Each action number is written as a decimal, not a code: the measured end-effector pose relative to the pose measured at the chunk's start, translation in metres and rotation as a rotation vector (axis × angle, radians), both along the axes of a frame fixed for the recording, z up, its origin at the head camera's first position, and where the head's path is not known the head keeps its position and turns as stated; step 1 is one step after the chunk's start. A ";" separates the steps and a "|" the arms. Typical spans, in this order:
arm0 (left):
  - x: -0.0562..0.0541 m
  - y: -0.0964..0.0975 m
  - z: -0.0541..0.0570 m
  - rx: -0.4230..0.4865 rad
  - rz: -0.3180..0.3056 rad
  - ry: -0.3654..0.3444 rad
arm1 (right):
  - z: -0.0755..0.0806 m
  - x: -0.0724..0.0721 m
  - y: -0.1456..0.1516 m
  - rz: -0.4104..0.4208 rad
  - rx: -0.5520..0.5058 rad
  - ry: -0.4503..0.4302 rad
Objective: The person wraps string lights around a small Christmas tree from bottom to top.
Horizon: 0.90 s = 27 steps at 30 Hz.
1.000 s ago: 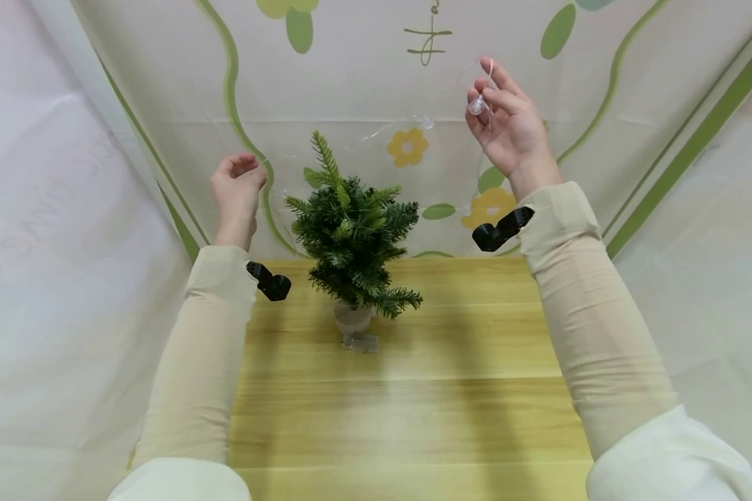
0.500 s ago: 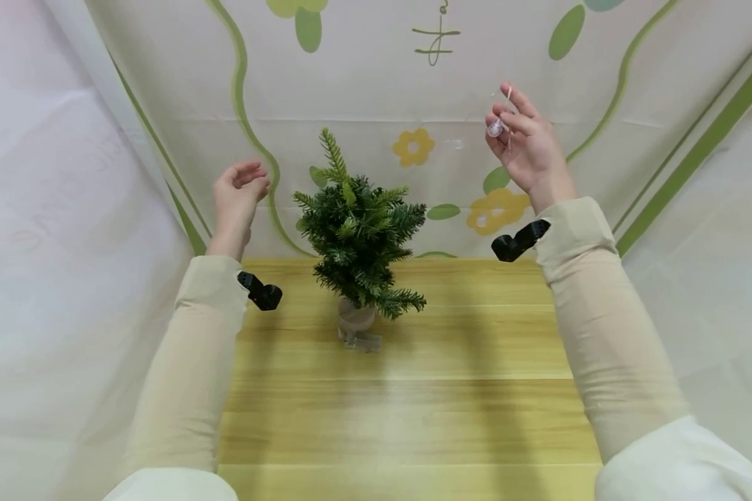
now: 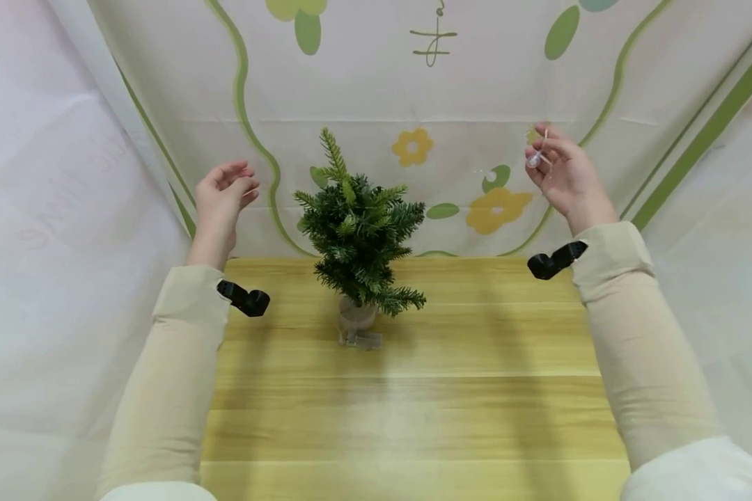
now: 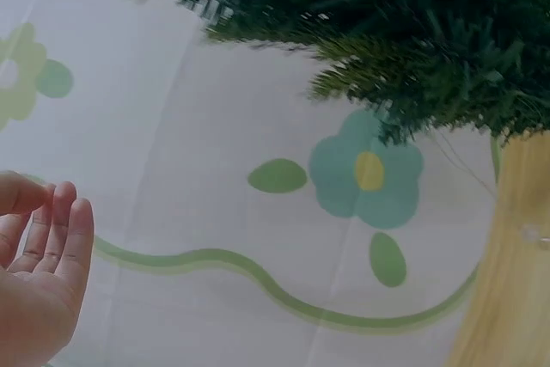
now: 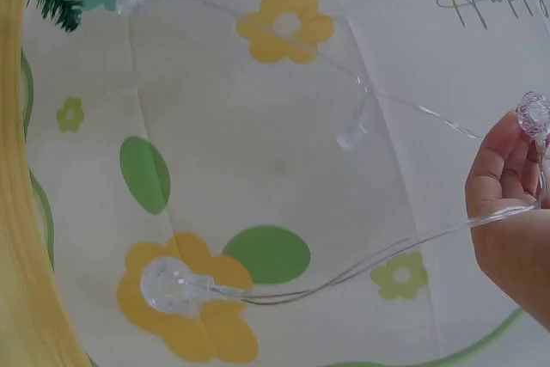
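Note:
My right hand (image 3: 567,174) holds a string of clear lights in the air, right of a small artificial Christmas tree (image 3: 357,236). One bulb (image 3: 533,161) sits at its fingers. In the right wrist view, the string lights (image 5: 168,285) run away from the hand in two strands, with clear round bulbs hanging along them. My left hand (image 3: 222,202) is raised left of the tree, thumb and fingertips meeting in a pinch. The thin wire there is barely visible. Another bit of wire with a bulb shows beneath the branches in the left wrist view. The tree stands upright.
A light wooden table (image 3: 407,417) carries the tree on its pale base (image 3: 357,314), beside which lies a small clear plastic piece (image 3: 368,340). Printed cloth walls (image 3: 363,83) enclose the back and both sides. Each wrist wears a black camera (image 3: 247,299).
My right hand has moved right and down with the string lights, drawing the strand out. My left hand has shifted a little left and lower, so the hands are farther apart.

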<state>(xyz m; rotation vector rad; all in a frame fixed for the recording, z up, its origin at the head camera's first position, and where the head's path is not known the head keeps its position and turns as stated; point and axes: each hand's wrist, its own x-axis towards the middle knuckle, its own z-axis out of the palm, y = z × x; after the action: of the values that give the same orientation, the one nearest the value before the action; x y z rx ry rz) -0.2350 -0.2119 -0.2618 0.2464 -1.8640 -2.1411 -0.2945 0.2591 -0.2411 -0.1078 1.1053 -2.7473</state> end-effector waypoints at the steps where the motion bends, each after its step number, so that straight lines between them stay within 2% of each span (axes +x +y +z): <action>1: 0.001 -0.001 0.001 0.009 -0.005 0.006 | -0.002 0.002 0.004 0.007 0.007 0.007; 5: 0.007 -0.003 0.008 0.068 -0.017 0.047 | -0.008 0.010 0.019 0.031 0.012 0.037; 11: 0.015 -0.002 0.019 0.137 -0.027 0.104 | -0.009 0.019 0.037 0.073 -0.091 0.053; 15: 0.021 0.004 0.025 0.150 -0.066 0.129 | -0.005 0.026 0.043 0.135 -0.080 0.146; 19: 0.031 0.015 0.031 0.153 -0.100 0.158 | -0.003 0.028 0.048 0.242 0.035 0.314; 23: 0.041 0.027 0.035 0.154 -0.128 0.183 | 0.000 0.030 0.049 0.398 0.173 0.476; 27: 0.050 0.037 0.038 0.163 -0.137 0.200 | 0.006 0.034 0.039 0.489 0.391 0.630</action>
<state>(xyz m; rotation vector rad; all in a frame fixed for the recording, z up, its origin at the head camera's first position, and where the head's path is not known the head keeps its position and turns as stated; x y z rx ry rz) -0.1852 -0.1745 -0.2240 -0.0627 -1.6401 -2.3164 -0.2602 0.2986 -0.2348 -1.0803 1.4843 -2.0532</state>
